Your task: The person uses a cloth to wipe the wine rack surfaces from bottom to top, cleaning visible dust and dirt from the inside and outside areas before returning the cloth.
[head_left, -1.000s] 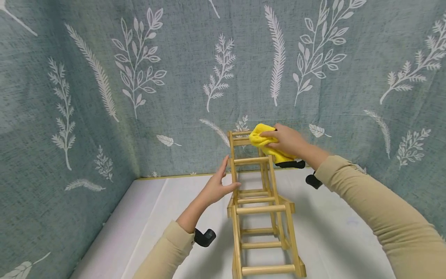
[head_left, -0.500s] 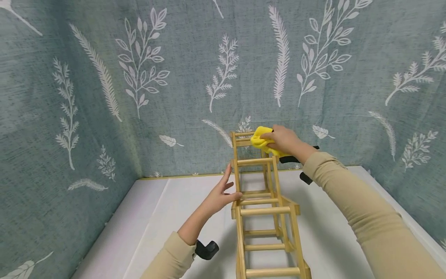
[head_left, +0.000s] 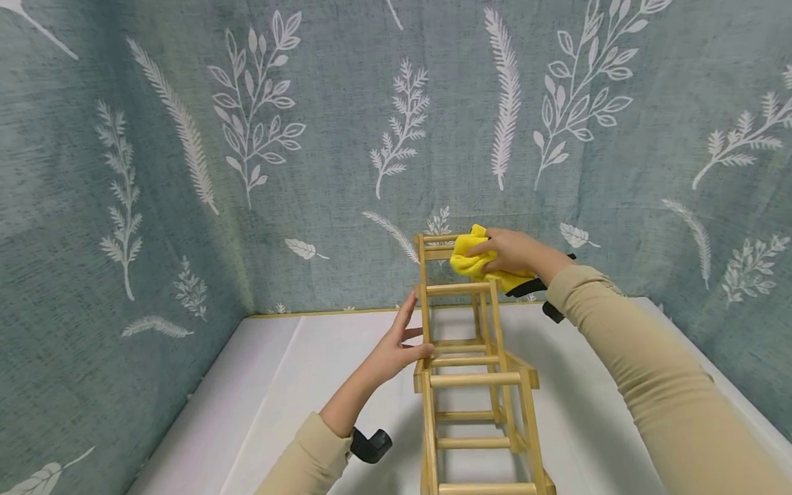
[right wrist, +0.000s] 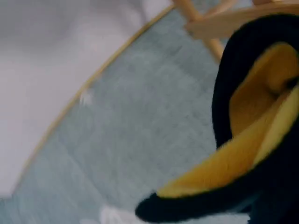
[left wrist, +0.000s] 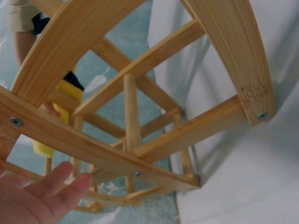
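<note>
A light wooden rack [head_left: 476, 379] with ladder-like rungs stands in the middle of the head view. My right hand [head_left: 510, 251] grips a bunched yellow cloth [head_left: 471, 260] with black edging, at the right side of the rack's far top end. In the right wrist view the folded cloth [right wrist: 210, 175] fills the right side and hides the fingers. My left hand [head_left: 397, 349] is beside the rack's left side, fingers spread, thumb tip at the rail. From the left wrist, the extended fingers [left wrist: 70, 186] show close to a curved wooden rail [left wrist: 88, 144].
The rack stands on a white surface [head_left: 322, 385] with a yellowish back edge. Behind and to the left hangs blue-green fabric [head_left: 334, 137] with white leaf prints. Black camera mounts [head_left: 371, 445] sit on the wrists.
My left hand has slid a little nearer along the rack's left side. The right hand and cloth have shifted slightly at the far end. The whole view has drifted a little.
</note>
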The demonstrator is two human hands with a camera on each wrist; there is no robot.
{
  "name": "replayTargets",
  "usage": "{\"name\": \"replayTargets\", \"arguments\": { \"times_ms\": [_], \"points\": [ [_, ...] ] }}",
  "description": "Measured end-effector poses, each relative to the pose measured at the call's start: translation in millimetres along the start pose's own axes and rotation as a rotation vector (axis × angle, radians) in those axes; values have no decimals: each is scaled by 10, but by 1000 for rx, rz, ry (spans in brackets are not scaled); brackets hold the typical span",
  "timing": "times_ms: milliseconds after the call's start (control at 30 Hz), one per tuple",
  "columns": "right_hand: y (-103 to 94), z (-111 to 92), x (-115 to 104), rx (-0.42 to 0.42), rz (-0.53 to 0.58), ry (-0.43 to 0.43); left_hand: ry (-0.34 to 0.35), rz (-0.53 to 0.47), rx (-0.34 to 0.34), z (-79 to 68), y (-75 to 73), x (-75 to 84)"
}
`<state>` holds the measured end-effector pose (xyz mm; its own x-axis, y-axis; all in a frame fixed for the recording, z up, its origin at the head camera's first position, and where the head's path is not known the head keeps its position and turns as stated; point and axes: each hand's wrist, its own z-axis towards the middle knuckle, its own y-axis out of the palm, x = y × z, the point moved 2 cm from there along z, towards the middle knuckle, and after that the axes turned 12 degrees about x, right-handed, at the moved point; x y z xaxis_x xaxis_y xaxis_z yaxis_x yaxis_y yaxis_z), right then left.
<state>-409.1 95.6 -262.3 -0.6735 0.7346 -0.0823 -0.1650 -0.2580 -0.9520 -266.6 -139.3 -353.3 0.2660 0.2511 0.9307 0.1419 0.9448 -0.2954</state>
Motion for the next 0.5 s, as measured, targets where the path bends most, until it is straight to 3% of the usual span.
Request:
{"name": "replayTargets", "arguments": {
  "times_ms": [33, 200, 267, 333, 500],
  "points": [
    [-4, 14, 0, 20, 0, 9, 3, 6, 4, -2, -15, 6],
    [-123, 80, 63, 228, -5, 233, 7, 29, -8, 1, -5, 10],
    [-180, 151, 38, 281, -24, 285, 12, 37, -11, 8, -4, 8],
    [-209, 227, -36, 295, -71, 260, 14, 43, -12, 10, -1, 0],
    [-135, 385, -284, 237, -292, 9, 18, 40, -4, 16, 12, -19]
  ]
}}
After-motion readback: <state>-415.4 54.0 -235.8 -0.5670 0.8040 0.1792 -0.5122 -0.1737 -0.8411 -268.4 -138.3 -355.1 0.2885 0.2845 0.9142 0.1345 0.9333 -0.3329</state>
